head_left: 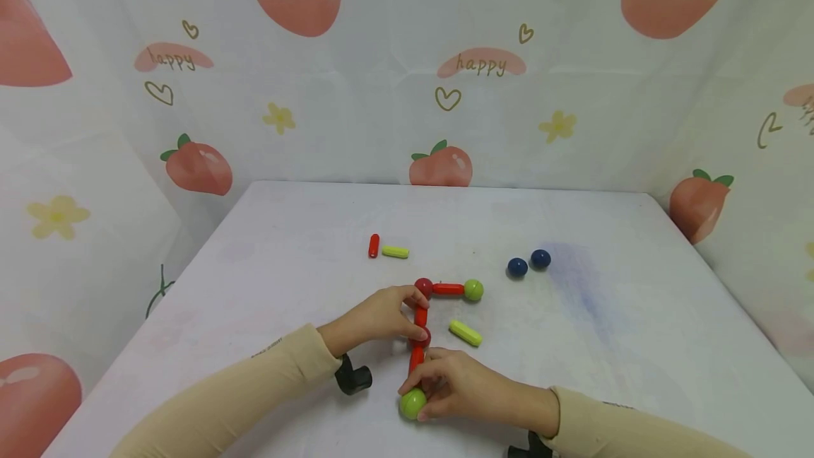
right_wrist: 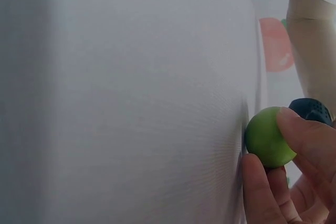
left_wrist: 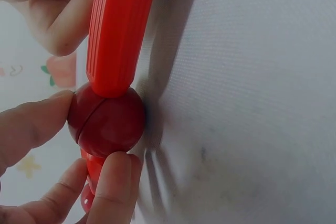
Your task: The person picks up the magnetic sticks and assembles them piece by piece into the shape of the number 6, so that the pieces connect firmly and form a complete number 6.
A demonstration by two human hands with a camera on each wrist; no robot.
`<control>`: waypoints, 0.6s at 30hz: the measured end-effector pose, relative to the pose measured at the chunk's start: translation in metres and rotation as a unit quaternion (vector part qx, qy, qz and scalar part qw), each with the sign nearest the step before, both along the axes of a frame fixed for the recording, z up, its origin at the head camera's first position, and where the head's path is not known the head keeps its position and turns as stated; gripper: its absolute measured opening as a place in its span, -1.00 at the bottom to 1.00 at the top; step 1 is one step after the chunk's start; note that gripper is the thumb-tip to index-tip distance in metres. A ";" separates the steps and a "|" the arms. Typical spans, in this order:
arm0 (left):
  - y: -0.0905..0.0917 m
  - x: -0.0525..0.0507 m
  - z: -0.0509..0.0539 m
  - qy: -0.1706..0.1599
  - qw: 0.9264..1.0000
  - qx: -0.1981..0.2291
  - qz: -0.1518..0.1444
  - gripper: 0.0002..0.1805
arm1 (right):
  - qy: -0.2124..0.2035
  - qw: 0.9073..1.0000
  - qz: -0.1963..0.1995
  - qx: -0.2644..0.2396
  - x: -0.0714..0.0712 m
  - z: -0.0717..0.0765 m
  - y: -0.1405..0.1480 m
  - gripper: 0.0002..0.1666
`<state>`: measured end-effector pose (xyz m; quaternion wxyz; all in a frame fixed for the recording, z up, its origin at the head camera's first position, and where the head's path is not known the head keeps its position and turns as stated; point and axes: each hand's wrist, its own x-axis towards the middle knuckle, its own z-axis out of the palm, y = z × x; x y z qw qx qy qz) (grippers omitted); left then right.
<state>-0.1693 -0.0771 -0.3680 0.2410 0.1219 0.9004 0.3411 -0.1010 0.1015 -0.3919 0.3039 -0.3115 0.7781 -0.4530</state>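
Reads "happy" in lower-case brown handwriting over a coral smear [head_left: 173,56] on the white backdrop [head_left: 375,104], toward ten o'clock in the head view; reads "happy" again over a second coral smear [head_left: 481,62], toward one o'clock; carries more brown script over a third coral smear [head_left: 798,96], between two and three o'clock, cut off by the frame edge; bears a short dark line of print on the left sleeve [head_left: 242,387], between seven and eight o'clock, and another on the right sleeve [head_left: 610,423], between four and five; too small to read on both.
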 end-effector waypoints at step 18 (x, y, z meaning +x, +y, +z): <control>0.000 0.002 0.005 0.012 1.000 0.003 -0.007 -0.59 | 0.029 1.000 0.001 -0.011 -0.001 0.004 0.004 -0.60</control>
